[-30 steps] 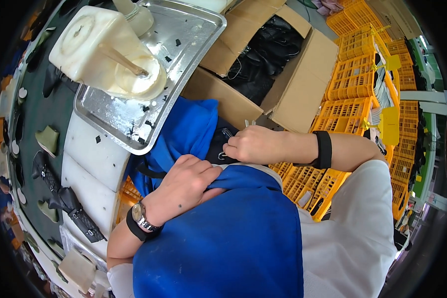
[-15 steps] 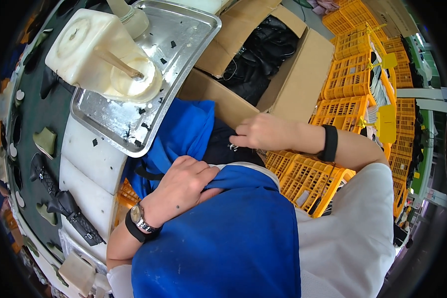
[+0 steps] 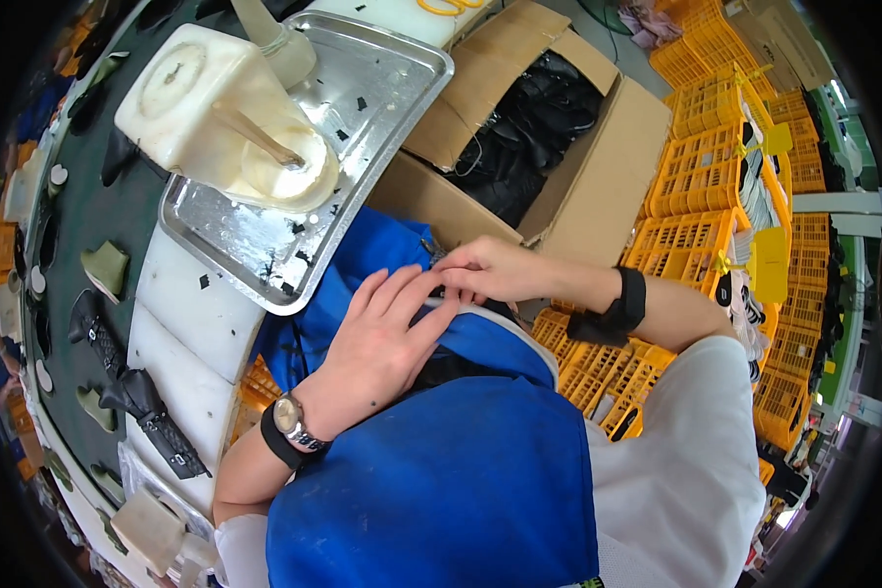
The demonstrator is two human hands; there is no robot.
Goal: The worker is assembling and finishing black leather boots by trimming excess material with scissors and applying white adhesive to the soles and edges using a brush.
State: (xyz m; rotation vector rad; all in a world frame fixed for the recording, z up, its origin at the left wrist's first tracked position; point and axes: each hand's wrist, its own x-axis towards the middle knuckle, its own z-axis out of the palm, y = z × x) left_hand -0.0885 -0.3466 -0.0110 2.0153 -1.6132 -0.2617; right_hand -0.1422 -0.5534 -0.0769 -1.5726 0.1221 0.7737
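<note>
My left hand (image 3: 380, 338) and my right hand (image 3: 495, 269) meet above my lap, fingertips touching. The thumb and index finger of the left close together there, its other fingers stretched over the work. The right is closed in a pinch. A small dark piece (image 3: 439, 291) shows between the fingertips, mostly covered, so I cannot tell its kind. Beneath the hands lies the blue apron (image 3: 426, 480), its upper part folded with a pale edge, and black material (image 3: 451, 370) shows in the fold. A watch (image 3: 289, 416) is on my left wrist.
Left of the box, a metal tray (image 3: 402, 108) carries a white container (image 3: 206, 108) with a brush in it and black scraps. Black shoes or boots (image 3: 529, 137) fill the cardboard box (image 3: 598, 186). Yellow crates (image 3: 691, 171) stand right. Black boots (image 3: 147, 402) lie left, by the green belt (image 3: 83, 216).
My right hand has moved slightly down to meet the left. My left hand has left the apron fold and risen toward the right fingertips. The whole view has shifted slightly.
</note>
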